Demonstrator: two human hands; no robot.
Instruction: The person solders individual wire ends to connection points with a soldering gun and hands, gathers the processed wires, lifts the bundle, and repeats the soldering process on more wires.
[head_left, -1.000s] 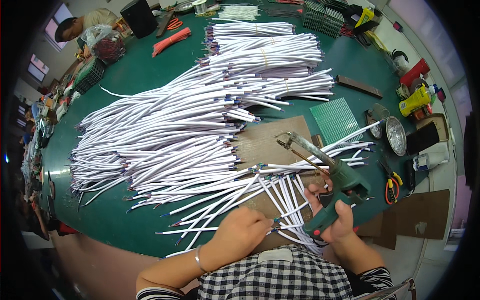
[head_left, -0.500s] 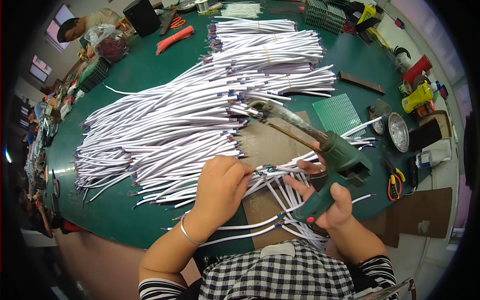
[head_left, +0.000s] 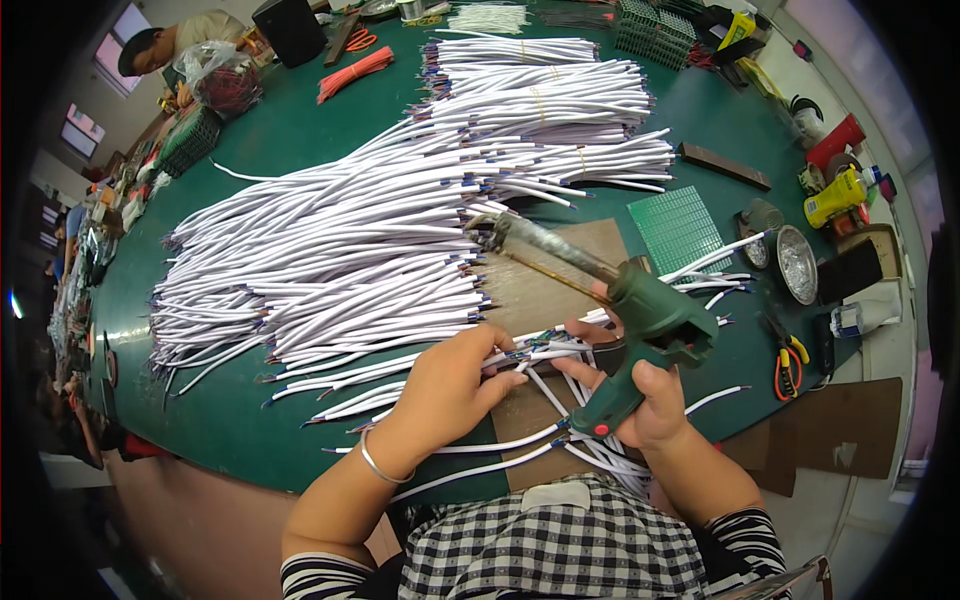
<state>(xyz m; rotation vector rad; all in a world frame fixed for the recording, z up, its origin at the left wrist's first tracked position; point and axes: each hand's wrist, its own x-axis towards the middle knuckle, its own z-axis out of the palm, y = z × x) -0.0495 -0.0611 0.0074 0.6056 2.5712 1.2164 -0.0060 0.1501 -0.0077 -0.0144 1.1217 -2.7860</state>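
Observation:
My right hand is closed around the handle of a dark green soldering gun. The gun's metal tip points left, above a cardboard sheet and apart from the wires in my hands. Fingers of the same hand also touch white cables below the gun. My left hand pinches white cable ends where coloured cores show; the exact contact is partly hidden by the fingers. Joined white cables lie below my hands, running toward my checked apron.
A large pile of white cables covers the left and middle of the green table. On the right are a green perforated board, a metal bowl, pliers and a yellow bottle. A person sits far left.
The soldering gun has moved slightly left and down. My left hand has shifted right and lower, its thumb now showing at the cable ends.

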